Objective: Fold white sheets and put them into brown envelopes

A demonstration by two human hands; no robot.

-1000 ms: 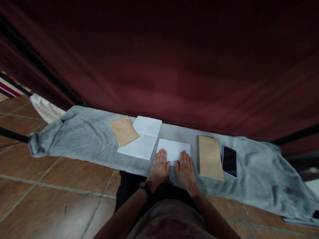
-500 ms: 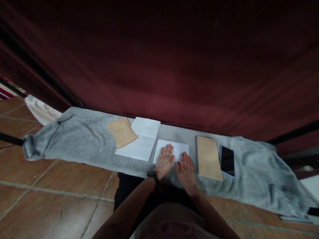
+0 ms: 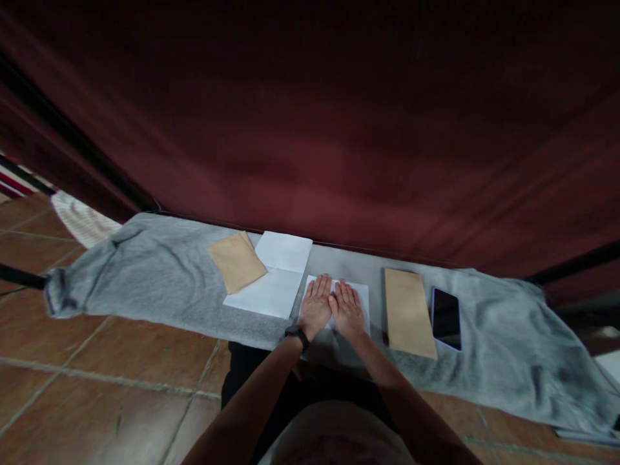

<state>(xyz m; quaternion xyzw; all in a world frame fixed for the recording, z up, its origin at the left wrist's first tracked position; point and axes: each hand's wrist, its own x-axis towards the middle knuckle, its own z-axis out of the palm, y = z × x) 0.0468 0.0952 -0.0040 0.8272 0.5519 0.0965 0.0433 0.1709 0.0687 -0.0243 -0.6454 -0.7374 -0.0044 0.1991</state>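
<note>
A sheet of white paper (image 3: 363, 298), apparently folded, lies on the grey cloth in front of me. My left hand (image 3: 316, 305), with a dark watch (image 3: 297, 336) at its wrist, rests flat on the paper's left part. Close beside it, my right hand (image 3: 347, 308) lies flat on the middle of the sheet, fingers stretched out. Both palms face down and cover much of the paper. Left of them is an opened white sheet (image 3: 276, 289) with a crease across it, partly under brown envelopes (image 3: 236, 261).
A brown envelope (image 3: 409, 313) lies right of my hands, with a phone (image 3: 446, 318) beyond it. Grey cloth (image 3: 159, 278) covers the narrow bench. Dark red fabric (image 3: 310, 161) hangs behind it, and dark bars (image 3: 576, 263) stand at the sides. Tiled floor (image 3: 121, 400) shows below.
My right hand has moved left across the paper and now lies beside my left hand. The left hand has shifted slightly left. The envelopes, opened sheet and phone stay in place.
</note>
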